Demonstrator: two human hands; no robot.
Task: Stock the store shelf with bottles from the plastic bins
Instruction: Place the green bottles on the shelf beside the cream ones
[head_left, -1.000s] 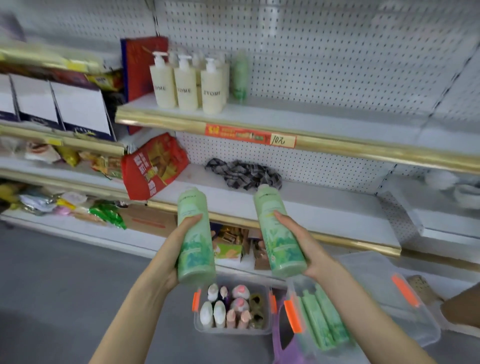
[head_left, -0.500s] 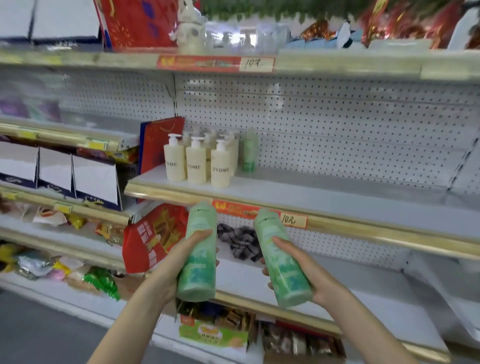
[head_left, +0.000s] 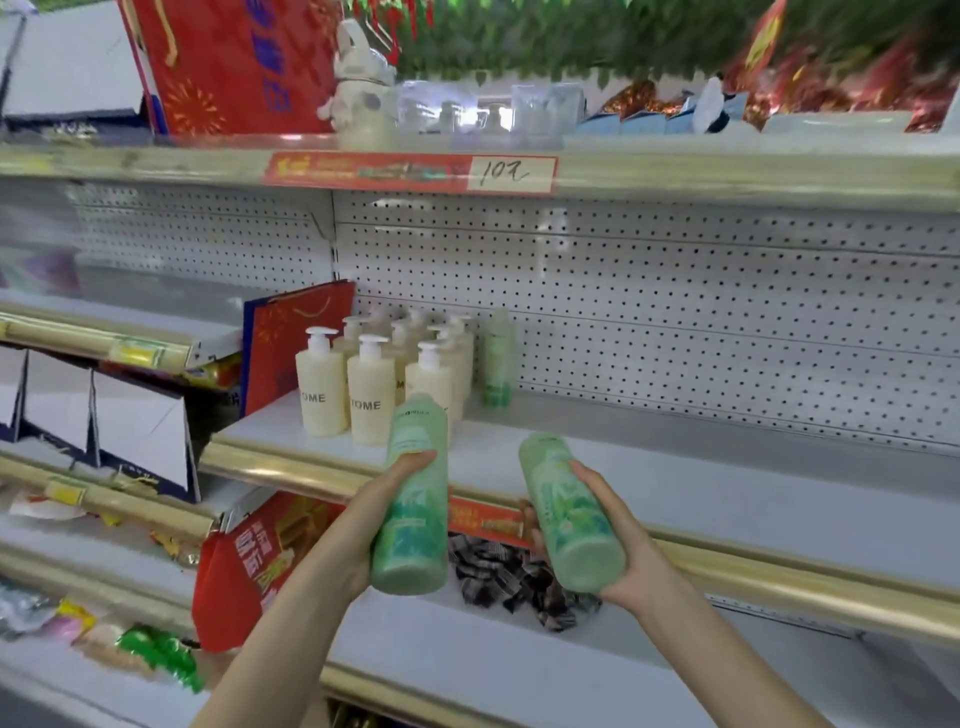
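In that last second I had raised both bottles from the bins to the shelf (head_left: 675, 483) edge, left grip (head_left: 359, 530) clamped on the left bottle (head_left: 415, 499), right grip (head_left: 629, 557) on the right bottle (head_left: 566, 519) at its 3 o'clock, ready, I judged, to join the stocked bottle (head_left: 497, 358) at 12 o'clock.

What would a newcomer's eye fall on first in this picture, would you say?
Probably the two bottles held at centre: the left green bottle in the left hand and the right green bottle in the right hand, before the middle shelf. On that shelf's left end stand cream pump bottles with a lone green bottle beside them at the back. A red price strip marks the shelf edge above.
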